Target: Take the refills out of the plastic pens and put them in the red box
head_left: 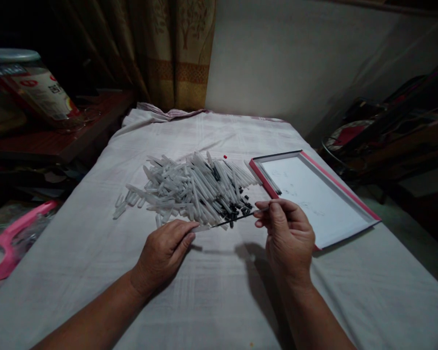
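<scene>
My left hand (pixel 168 247) pinches a whitish translucent pen barrel (pixel 203 228) between thumb and fingers. In my right hand (pixel 290 238) is the far end of a thin dark pen refill (pixel 237 218), held by the fingertips. The refill's other end meets the mouth of the barrel; how far it goes inside cannot be made out. Just beyond both hands lies a heap of translucent pen barrels and caps (pixel 182 187), with small black pen parts (pixel 233 211) at its right front.
A shallow white box with red sides (pixel 350 201) lies at the right, with several thin pen pieces (pixel 269 179) along its left wall. A tiny red piece (pixel 225 157) sits behind the heap. At left are a lidded jar (pixel 40 87) and a pink plastic handle (pixel 13 238).
</scene>
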Available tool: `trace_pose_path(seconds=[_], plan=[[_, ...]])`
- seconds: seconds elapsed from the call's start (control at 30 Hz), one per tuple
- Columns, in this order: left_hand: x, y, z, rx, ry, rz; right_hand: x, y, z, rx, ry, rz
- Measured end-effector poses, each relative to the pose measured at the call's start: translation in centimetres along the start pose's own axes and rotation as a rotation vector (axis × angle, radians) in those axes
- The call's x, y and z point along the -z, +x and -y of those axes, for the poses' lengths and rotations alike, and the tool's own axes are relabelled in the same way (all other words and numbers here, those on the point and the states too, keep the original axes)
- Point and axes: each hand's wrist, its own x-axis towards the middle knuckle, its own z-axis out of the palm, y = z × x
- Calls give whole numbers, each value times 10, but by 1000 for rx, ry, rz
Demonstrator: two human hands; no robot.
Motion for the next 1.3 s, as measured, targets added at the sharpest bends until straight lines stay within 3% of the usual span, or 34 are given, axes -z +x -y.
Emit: trace_pose_path(seconds=[0.17, 0.27, 0.5, 0.67, 0.77, 0.87, 1.0, 1.13, 1.3], plan=[[0, -1, 0, -27, 0, -4, -3, -3, 0, 2, 8, 10], [0, -2, 0, -15, -15, 11, -7, -11, -1, 0, -51, 79], [-2, -3, 1, -16, -43, 15, -9, -24, -18, 139, -339, 610], [-3, -5, 2, -10, -29, -5, 13, -1, -29, 133, -658, 576], [-2, -4, 2, 0, -13, 1, 24, 12, -28, 218, -853, 667], [-1, -3, 1, 3, -9, 12, 25, 13, -27, 242, -1032, 768], [-1, -2, 1, 0, 1, 16, 19, 6, -29, 290, -1177, 779], [-1, -2, 1, -2, 2, 24, 17, 4, -29, 218, -1054, 751], [0, -2, -1, 0, -4, 54, 14, 2, -26, -130, -569, 607]])
